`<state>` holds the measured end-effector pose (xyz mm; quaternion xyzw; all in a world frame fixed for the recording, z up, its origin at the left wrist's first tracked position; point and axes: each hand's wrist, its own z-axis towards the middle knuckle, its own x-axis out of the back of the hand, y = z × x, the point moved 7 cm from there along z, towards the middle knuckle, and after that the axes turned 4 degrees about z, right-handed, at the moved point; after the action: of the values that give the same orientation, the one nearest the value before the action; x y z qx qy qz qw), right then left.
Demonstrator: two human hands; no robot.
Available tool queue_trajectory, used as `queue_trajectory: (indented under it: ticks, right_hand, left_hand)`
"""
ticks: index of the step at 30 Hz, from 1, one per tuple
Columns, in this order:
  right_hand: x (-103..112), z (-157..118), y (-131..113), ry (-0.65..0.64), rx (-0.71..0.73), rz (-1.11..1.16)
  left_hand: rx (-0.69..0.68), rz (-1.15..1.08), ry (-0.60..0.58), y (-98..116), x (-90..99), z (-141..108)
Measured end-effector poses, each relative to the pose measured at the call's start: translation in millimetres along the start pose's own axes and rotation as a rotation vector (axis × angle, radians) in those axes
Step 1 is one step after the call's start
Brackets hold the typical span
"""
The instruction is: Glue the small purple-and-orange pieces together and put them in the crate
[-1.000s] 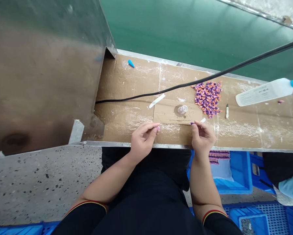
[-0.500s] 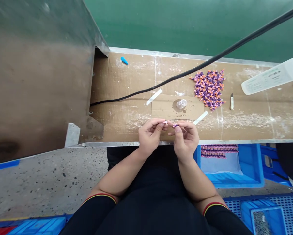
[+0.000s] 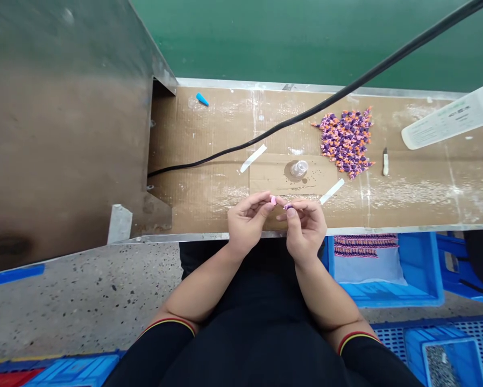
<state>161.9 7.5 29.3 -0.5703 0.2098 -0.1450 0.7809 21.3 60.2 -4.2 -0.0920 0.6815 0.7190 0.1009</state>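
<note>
My left hand (image 3: 249,219) pinches a small pink piece (image 3: 273,200) between its fingertips. My right hand (image 3: 302,228) pinches a tiny purple piece (image 3: 289,206), and its fingers largely hide it. The two hands nearly meet above the front edge of the cardboard-covered bench (image 3: 209,134). Behind them, a transparent plastic cap or small cup (image 3: 299,169) stands on a cardboard patch (image 3: 274,177). Farther right lies a heap of small purple, orange and pink pieces (image 3: 346,142).
A white squeeze bottle (image 3: 451,115) lies at the right, beyond a small white-handled blade (image 3: 385,163). A black cable (image 3: 306,113) crosses above the bench. White paper strips (image 3: 253,158) and a blue cone (image 3: 202,99) lie on the cardboard. A blue crate (image 3: 386,269) sits below the bench.
My hands have come together from their wider spacing a second ago. The pink piece now shows at my left fingertips. The view has shifted slightly.
</note>
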Motion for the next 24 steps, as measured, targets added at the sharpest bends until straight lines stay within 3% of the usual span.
queue_trajectory:
  ticks: [2, 9, 12, 16, 19, 24]
  right_hand:
    - [-1.3, -1.7, 1.6, -0.008, -0.015, 0.006]
    - [2.2, -1.3, 15.2, 0.006, -0.233, 0.175]
    - [3.8, 1.6, 18.0, -0.008, -0.328, 0.25]
    - [1.3, 2.0, 17.5, -0.027, -0.389, 0.313]
    - [-3.3, -1.3, 15.6, -0.056, -0.378, 0.28]
    - [-5.8, -4.5, 7.0, -0.029, -0.168, 0.07]
  left_hand:
    - [-0.003, -0.006, -0.021, -2.4, 1.6, 1.3]
    - [-0.275, 0.227, -0.107, 19.3, -3.3, -0.6]
    - [-0.277, 0.273, -0.072, 21.0, -2.3, -0.6]
    - [-0.206, 0.168, -0.033, 18.6, -2.3, -0.3]
    - [-0.049, 0.032, 0.008, 9.7, -1.6, -0.2]
    - [0.18, -0.13, 0.077, -4.3, 1.0, 1.9]
